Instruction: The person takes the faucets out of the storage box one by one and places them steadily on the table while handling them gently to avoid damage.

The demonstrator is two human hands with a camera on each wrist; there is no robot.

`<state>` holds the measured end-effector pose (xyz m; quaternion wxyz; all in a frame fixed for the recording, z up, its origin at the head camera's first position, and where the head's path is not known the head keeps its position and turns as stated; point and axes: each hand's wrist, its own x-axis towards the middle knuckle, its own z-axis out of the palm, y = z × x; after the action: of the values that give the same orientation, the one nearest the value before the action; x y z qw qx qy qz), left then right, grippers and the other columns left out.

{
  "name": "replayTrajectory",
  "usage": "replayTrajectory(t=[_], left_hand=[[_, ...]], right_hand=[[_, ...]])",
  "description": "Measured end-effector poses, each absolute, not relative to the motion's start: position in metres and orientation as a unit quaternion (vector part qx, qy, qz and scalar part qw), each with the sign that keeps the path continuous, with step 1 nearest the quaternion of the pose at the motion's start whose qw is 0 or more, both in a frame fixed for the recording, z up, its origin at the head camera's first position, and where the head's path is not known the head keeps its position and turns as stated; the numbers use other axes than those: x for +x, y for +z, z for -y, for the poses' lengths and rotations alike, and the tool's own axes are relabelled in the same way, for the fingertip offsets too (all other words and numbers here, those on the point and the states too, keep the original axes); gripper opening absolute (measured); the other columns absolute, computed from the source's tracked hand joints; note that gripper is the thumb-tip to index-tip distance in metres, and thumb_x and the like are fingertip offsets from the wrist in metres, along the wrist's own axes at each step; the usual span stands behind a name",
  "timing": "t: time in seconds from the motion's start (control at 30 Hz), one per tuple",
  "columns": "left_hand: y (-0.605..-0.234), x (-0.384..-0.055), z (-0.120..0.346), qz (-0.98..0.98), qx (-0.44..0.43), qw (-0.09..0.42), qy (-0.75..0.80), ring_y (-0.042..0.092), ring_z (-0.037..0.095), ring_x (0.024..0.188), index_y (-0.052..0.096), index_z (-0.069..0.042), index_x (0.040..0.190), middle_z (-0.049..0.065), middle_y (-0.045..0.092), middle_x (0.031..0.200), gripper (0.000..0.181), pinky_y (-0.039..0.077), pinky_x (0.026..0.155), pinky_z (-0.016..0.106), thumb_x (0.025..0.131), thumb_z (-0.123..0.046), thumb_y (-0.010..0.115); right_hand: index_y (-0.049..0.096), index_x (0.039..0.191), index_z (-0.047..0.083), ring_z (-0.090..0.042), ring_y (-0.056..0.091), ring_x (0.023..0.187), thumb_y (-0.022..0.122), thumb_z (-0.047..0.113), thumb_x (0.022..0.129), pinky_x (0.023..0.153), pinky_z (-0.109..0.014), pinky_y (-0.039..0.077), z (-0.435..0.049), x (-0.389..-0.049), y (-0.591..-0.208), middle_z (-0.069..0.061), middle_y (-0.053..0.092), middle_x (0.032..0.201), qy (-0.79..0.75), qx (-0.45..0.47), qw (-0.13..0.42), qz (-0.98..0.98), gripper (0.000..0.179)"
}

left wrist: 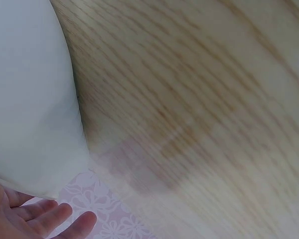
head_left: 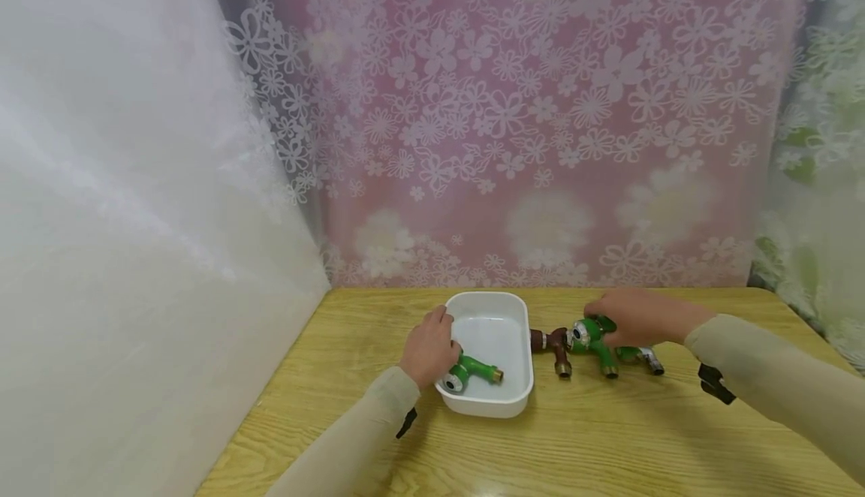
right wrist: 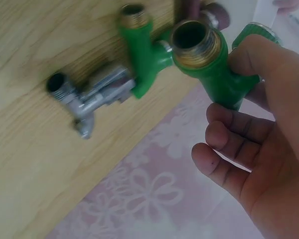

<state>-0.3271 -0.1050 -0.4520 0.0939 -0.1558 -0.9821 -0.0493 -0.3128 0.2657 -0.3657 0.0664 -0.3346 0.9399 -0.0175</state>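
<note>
My left hand (head_left: 430, 347) grips the left rim of a white plastic basin (head_left: 485, 408). In the left wrist view its fingers (left wrist: 47, 219) lie along the outside of the rim. Inside the basin, near that hand, rests a green tap (head_left: 481, 368) with a brass threaded end. To the basin's right, my right hand (head_left: 642, 318) holds another green tap (head_left: 600, 353) between thumb and fingers. The right wrist view shows its brass threaded mouth (right wrist: 193, 45) toward the camera, with the other fingertips (right wrist: 207, 159) loosely curled below.
A brown tap (head_left: 559, 341) lies between the basin and the held tap. Behind the right hand are one more green tap (right wrist: 139, 55) and a chrome tap (right wrist: 102, 97) on the wooden table (head_left: 574, 444). A flowered curtain (head_left: 541, 144) hangs along the table's back edge.
</note>
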Motion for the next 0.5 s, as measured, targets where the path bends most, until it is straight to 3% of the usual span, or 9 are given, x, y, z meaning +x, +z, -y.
replayTrajectory(t=[0.5], left_hand=[[-0.455, -0.329, 0.106, 0.981, -0.161, 0.099, -0.054, 0.053, 0.027, 0.134, 0.057, -0.003, 0.136, 0.014, 0.046, 0.153, 0.048, 0.055, 0.098, 0.042, 0.096, -0.029, 0.059]], right_hand=[[0.065, 0.125, 0.005, -0.029, 0.068, 0.099, 0.079, 0.033, 0.086, 0.077, -0.047, 0.057, -0.323, -0.318, -0.388, -0.009, 0.070, 0.116, -0.008, -0.305, 0.049, -0.951, 0.050]])
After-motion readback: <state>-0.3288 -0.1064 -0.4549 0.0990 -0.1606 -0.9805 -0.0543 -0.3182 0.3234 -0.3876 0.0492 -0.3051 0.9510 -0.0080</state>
